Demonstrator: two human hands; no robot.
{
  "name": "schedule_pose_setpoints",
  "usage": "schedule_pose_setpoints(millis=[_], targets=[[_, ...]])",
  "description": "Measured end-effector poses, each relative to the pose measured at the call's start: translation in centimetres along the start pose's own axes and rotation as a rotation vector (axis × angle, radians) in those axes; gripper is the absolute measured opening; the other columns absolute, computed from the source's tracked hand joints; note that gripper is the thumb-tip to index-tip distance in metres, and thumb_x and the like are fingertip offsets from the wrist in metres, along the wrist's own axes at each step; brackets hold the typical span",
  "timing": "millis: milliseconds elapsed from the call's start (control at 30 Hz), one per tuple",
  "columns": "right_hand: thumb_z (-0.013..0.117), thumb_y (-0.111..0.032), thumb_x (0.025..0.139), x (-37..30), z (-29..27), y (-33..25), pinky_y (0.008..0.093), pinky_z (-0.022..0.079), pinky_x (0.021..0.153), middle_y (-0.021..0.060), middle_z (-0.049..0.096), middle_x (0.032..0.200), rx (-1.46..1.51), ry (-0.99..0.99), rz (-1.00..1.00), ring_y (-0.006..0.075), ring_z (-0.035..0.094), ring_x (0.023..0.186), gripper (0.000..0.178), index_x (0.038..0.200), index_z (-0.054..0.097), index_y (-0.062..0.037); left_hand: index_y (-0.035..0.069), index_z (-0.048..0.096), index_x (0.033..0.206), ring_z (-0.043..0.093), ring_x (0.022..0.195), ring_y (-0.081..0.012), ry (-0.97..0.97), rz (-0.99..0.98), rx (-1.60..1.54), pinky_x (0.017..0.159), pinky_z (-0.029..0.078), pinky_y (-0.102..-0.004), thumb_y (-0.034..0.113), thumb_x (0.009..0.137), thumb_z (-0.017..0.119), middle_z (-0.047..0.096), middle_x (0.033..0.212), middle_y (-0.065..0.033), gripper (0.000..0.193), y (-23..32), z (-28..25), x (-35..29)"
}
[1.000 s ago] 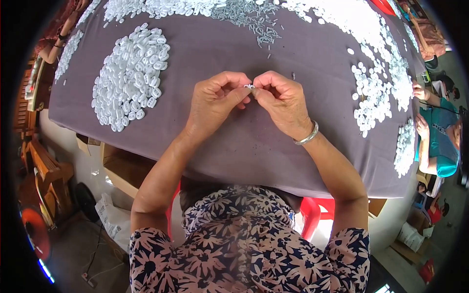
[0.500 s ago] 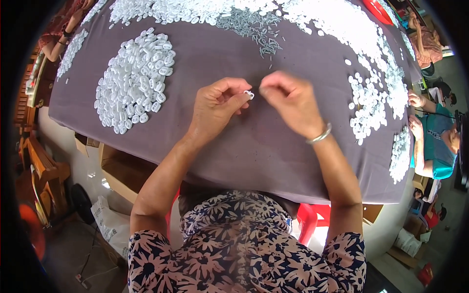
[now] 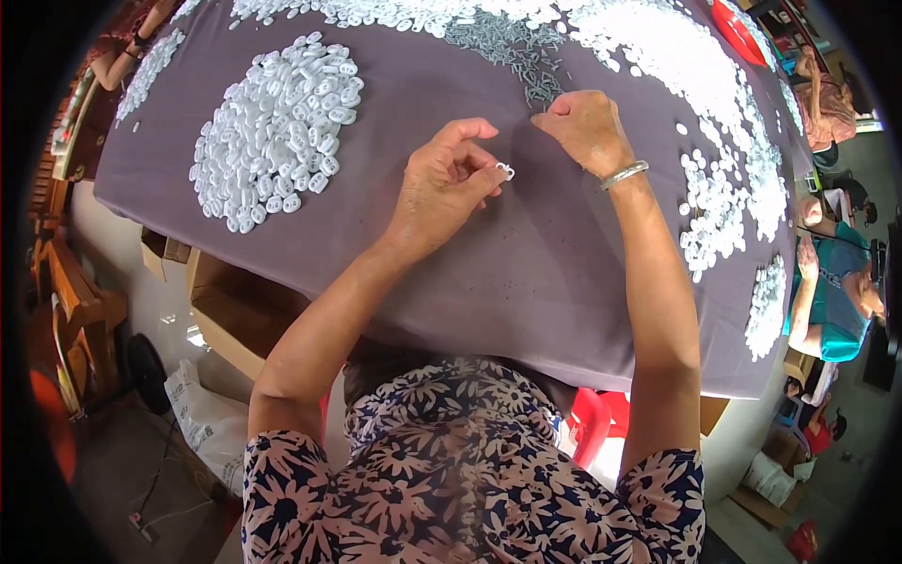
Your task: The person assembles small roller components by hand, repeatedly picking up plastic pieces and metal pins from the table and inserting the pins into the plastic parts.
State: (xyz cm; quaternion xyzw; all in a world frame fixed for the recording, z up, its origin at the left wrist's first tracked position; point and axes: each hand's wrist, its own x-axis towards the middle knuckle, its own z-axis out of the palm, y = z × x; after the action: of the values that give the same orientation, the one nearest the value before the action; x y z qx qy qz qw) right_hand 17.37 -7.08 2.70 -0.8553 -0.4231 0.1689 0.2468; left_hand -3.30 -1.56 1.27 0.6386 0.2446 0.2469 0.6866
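Observation:
Between the thumb and fingers of my left hand [image 3: 446, 183] is a small white plastic piece [image 3: 506, 171] with holes in it; the index finger is lifted off it. My right hand [image 3: 590, 130], a metal bangle at its wrist, is just on the near side of a heap of small grey pins [image 3: 507, 52]. Its fingertips are pinched together, and whatever they hold, if anything, is hidden. To the left of my left hand lies a big pile of white oval plastic pieces [image 3: 277, 132], each with openings.
More white pieces [image 3: 658, 56] spread along the far side and right of the brown tablecloth [image 3: 442, 301]. A red dish [image 3: 739, 33] sits far right. Co-workers are at the table: one in a teal shirt [image 3: 839, 305] at right, another's arm [image 3: 117, 68] far left. An open cardboard box [image 3: 235, 315] stands below the left edge.
My right hand has moved away from my left hand, up to the near end of the grey pins. My left hand keeps the white piece, and its index finger has lifted.

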Motion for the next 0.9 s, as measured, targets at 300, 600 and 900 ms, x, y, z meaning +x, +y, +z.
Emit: schedule_pose_setpoints(millis=[300,600,900], targets=[[0.066,-0.018,0.072,0.1,-0.9,0.4,0.0308,0.046,0.057,0.0056,0.058,0.06,0.097,-0.067,-0.076,0.015,0.054,0.057,0.018,0.07,0.065,-0.0002,0.004,0.051,0.115,0.058,0.066,-0.0056,-0.031,-0.003,0.016,0.055,0.048,-0.0209,0.002,0.084,0.065,0.061,0.076,-0.0006,0.034,-0.1,0.0,0.0],[0.062,-0.006,0.078,-2.4,-0.4,-0.1,0.0219,0.036,0.051,-0.0028,0.052,0.062,0.268,-0.051,-0.285,0.0041,0.044,0.059,0.007,0.074,0.059,-0.001,0.004,0.053,0.117,0.057,0.066,-0.0044,-0.012,-0.004,-0.001,0.054,0.045,-0.0181,0.006,0.084,0.068,0.061,0.078,0.0013,0.037,0.0,-0.2,-0.1],[0.059,-0.004,0.089,-5.3,1.4,-1.1,0.0184,0.038,0.055,-0.0021,0.057,0.078,0.768,-0.195,-0.305,0.004,0.046,0.062,0.003,0.089,0.061,-0.0029,0.004,0.05,0.116,0.059,0.067,-0.0062,0.009,0.005,-0.004,0.055,0.047,-0.0209,0.002,0.083,0.066,0.061,0.077,-0.0004,0.036,0.0,-0.3,0.0]])
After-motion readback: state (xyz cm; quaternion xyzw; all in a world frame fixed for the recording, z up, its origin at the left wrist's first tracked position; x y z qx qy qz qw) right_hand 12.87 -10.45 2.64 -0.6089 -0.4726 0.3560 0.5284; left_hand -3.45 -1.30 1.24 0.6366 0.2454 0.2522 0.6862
